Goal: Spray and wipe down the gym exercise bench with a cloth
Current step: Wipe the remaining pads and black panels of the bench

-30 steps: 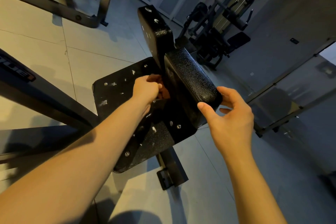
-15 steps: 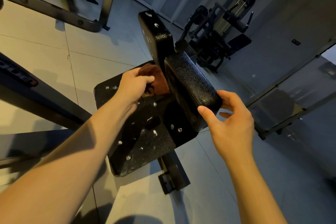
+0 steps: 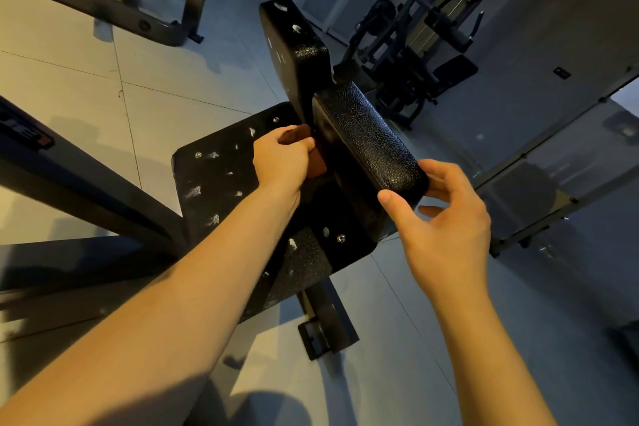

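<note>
while l hand (image 3: 281, 162) clutches the cloth (image 3: 316, 167) against the bench pad (image 3: 366, 138), r hand (image 3: 446, 228) pinches its near end.

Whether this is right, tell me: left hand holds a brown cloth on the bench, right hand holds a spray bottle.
No bottle: in the head view the right hand grips the end of the pad. The left hand does hold the cloth on the bench.
</note>
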